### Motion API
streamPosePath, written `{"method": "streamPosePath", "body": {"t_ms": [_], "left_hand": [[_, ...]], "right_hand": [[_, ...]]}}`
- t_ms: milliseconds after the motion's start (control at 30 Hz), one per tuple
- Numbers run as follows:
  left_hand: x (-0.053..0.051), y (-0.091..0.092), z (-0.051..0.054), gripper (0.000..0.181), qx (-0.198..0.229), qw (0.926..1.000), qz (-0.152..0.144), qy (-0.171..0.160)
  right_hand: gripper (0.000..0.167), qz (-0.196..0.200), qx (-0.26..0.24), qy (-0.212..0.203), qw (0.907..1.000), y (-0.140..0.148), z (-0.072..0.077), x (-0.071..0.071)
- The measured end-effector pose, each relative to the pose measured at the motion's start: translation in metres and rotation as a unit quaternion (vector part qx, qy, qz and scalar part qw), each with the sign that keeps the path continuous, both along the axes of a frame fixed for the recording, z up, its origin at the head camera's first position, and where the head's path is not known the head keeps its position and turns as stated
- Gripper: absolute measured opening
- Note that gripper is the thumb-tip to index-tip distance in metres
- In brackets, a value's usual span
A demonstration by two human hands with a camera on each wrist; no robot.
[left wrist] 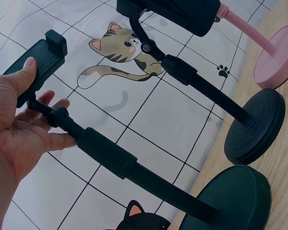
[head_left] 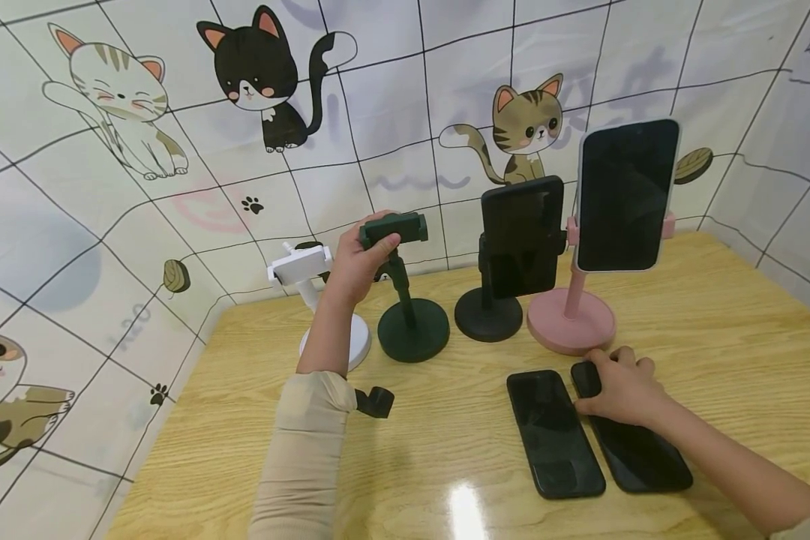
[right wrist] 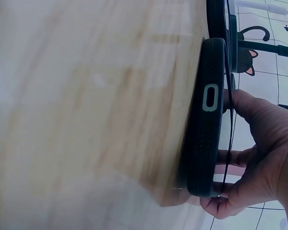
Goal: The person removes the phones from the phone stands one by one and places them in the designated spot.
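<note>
My left hand (head_left: 361,259) grips the clamp head of a dark green phone stand (head_left: 413,330), thumb across the front of the clamp. In the left wrist view the fingers lie behind the holder (left wrist: 43,62), which has no phone in it. My right hand (head_left: 624,386) pinches a black phone (head_left: 641,454) across its edges near the far end, while the phone lies on the table. Its charging-port edge (right wrist: 204,124) faces the camera in the right wrist view. Just left of it lies a second black phone (head_left: 555,435), untouched.
Right of the green stand are a black stand (head_left: 488,319) and a pink stand (head_left: 571,322), each with a phone upright in it. A white stand (head_left: 301,264) is partly behind my left forearm. A cat-patterned cloth (head_left: 391,112) backs the wooden table (head_left: 445,450).
</note>
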State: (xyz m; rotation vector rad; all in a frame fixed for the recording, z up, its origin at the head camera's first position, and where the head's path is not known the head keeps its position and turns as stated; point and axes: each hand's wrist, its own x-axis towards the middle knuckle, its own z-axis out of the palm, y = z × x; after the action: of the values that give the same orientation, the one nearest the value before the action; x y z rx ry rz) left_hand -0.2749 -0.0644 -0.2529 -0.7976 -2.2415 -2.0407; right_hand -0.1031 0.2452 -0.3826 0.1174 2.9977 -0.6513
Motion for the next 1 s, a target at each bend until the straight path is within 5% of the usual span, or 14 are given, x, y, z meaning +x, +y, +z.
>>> {"method": "streamPosePath", "body": {"t_ms": [400,667,1000], "left_hand": [[-0.003,0.002,0.000,0.035,0.017,0.9995,0.000,-0.025],[0.001,0.006,-0.007,0.038,0.067,0.9970,0.013,-0.036],[0.013,0.011,-0.019,0.052,0.101,0.9921,0.075,-0.001]], "right_hand": [[0.078,0.000,0.012,-0.023,0.9997,0.002,0.005,-0.001],[0.076,0.032,0.016,-0.011,0.9993,0.005,0.004,-0.001],[0.067,0.031,0.012,0.009,0.9994,0.006,0.024,-0.007]]}}
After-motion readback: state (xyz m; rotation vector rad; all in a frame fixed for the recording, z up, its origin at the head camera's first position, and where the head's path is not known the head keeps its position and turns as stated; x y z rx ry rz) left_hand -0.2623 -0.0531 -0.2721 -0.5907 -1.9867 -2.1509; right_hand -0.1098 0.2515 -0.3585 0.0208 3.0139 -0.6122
